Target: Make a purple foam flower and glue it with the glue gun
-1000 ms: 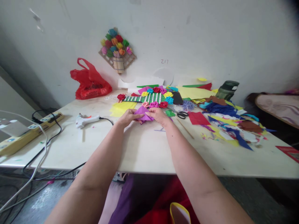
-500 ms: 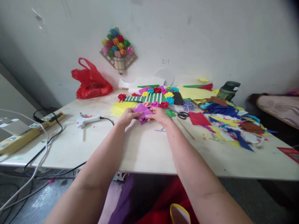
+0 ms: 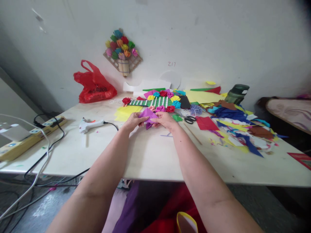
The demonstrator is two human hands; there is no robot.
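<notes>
This is a handicraft corner in a room with a plain, scuffed white wall; whether the room belongs to a home or a workshop cannot be told. A wide, pale-topped table carries a white, pistol-shaped plastic glue gun, black-handled scissors, a spread heap of multicoloured scraps and a creased piece of purple paper. A green-and-white, guitar-shaped piece edged with bright rosettes and a lattice-backed wall ornament of colourful flowers show the craft, while a yellow, multi-socket power strip lies along the left end.
</notes>
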